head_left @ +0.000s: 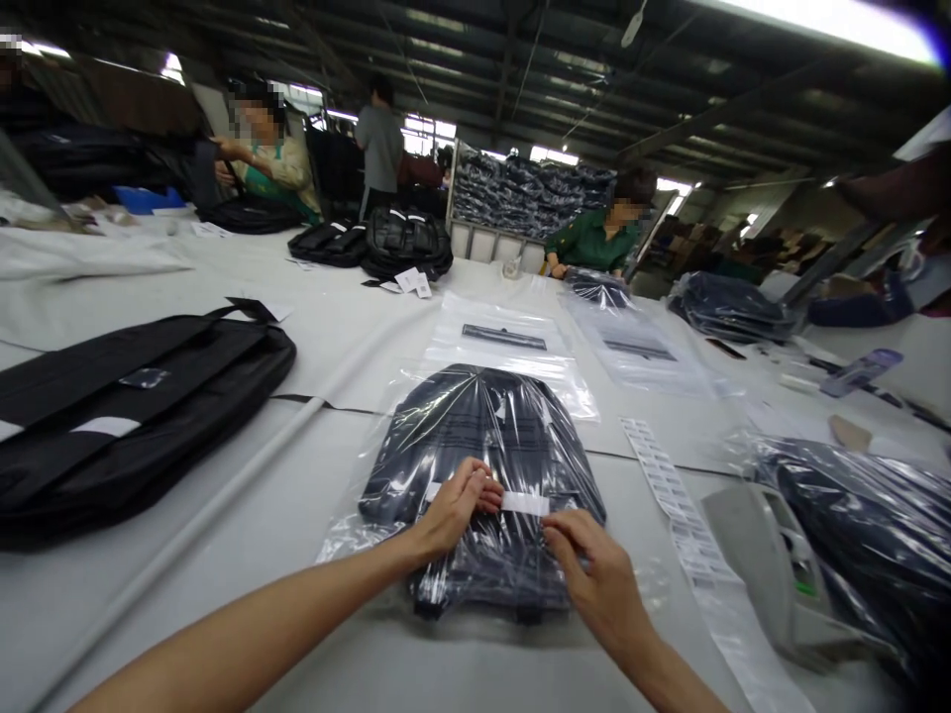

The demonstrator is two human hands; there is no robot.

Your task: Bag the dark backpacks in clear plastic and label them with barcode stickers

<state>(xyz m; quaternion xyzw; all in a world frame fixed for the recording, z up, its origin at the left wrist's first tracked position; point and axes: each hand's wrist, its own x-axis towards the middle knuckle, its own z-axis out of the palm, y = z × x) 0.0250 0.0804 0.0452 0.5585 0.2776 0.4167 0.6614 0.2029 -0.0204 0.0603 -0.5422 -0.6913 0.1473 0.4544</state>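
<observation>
A dark backpack [475, 406] in a clear plastic bag [346, 530] lies flat on the table in front of me. A blank-looking white strip [525, 504] stretches between my fingertips over its lower front; I cannot tell whether it is a label or part of the backpack. My left hand [465, 502] is over the plastic, fingers curled together at the strip's left end; what they hold is hidden. At the right end, the thumb and forefinger of my right hand [594, 566] are pinched against the strip.
A long strip of printed labels [669, 490] and a grey device [780, 564] lie to the right, beside bagged goods [869, 495]. Flat plastic bags [512, 342] lie ahead. An unbagged black backpack [141, 416] is on the left. A co-worker [605, 233] stands across the table.
</observation>
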